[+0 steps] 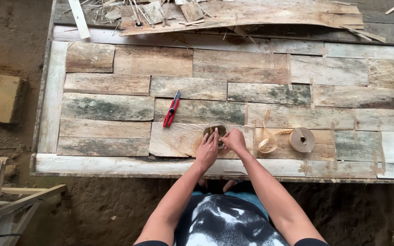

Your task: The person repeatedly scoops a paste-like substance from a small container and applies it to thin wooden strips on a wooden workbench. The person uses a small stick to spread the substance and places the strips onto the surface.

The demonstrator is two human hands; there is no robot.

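Head view, looking down on a panel (106, 107) of weathered boards laid in staggered rows, set over bare dirt.

Both hands meet at a small tape roll (215, 129) near the panel's near edge, about mid-width. Left hand (207, 151) lies flat on top, fingers extended over the roll and pressing it down. Right hand (234, 139) is curled at the roll's right side, fingertips pinched narrow on its edge — whether it grips a loose end, cannot tell. The roll lies flat on the wood, partly hidden under both hands.

Just right of the hands, a loose curl of tan tape (268, 144) rests on the boards; beside that, a second, fuller roll (302, 139) lying flat. A red-handled cutter (172, 110) lies up and left of the hands, well apart, blade end pointing away.

Short tape strips (289, 71) cross several board joints on the right half.

Far edge — a long split plank (251, 14) with splinters and offcuts. A block (4, 99) sits in the dirt at left.
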